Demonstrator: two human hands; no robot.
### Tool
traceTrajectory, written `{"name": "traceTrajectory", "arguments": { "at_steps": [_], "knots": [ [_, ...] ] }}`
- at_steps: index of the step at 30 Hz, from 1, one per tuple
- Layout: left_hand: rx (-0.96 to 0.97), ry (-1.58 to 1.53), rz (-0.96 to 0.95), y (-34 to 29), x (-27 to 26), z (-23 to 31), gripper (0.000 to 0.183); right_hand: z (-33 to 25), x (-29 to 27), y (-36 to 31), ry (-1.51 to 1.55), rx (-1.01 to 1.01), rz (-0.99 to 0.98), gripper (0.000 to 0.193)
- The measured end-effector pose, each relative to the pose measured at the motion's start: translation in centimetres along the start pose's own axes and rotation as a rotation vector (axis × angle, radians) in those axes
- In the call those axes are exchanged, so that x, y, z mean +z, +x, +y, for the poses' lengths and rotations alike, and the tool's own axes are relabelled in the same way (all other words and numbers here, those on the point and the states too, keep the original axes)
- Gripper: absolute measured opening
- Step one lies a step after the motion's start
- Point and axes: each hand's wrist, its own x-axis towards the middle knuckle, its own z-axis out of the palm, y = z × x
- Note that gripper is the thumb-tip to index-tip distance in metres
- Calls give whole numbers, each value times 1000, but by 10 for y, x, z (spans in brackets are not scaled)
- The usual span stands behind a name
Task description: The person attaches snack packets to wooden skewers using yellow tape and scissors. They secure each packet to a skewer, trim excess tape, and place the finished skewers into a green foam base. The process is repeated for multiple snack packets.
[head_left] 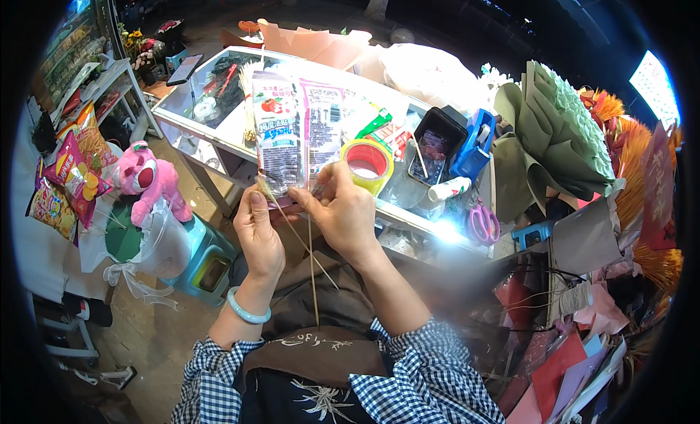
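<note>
Two upright snack packets stand side by side in front of me: a white-and-purple packet (277, 136) with red fruit pictures, and a pink-edged packet (325, 121) with its printed back showing. Thin wooden sticks (314, 278) run down from their lower ends and cross below my hands. My left hand (261, 238) is closed at the lower left corner of the white-and-purple packet, pinching a stick there. Fingers of my right hand (344, 214) pinch at the packets' bottom edges, near the other stick; what lies under the fingertips is partly hidden.
A glass-topped table (240, 150) holds a wide tape roll (367, 164), black tray (439, 141), blue tape dispenser (475, 145), white tube (449, 189) and pink scissors (483, 224). Pink plush bear (153, 177) and snack bags (73, 172) stand left; green wrapped bouquet (561, 132) and paper sheets (558, 373) right.
</note>
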Motion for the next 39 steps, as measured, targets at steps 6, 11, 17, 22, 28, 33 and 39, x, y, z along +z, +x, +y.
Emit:
{"name": "traceTrajectory", "arguments": {
  "at_steps": [6, 11, 17, 22, 28, 33, 39],
  "knots": [
    [33, -100, -83, -3, 1, 7, 40, 22, -1, 4, 700, 143, -55, 63],
    [-130, -209, -175, -6, -3, 15, 38, 34, -10, -4, 1240, 228, -287, 54],
    [-410, -604, -241, -7, -14, 14, 34, 39, -8, -9, 1305, 272, -253, 36],
    [-547, -718, -272, -3, -24, 8, 30, 34, -4, -15, 1183, 157, -281, 34],
    [-325, -397, 24, -5, -15, 4, 45, 34, 4, -17, 1096, 147, -219, 34],
    [259, 317, 39, -13, -5, 6, 78, 32, 7, -18, 989, 278, -81, 30],
    [184, 578, -143, -16, -3, -19, 98, 14, 16, -27, 537, 60, -15, 34]
  ]
}}
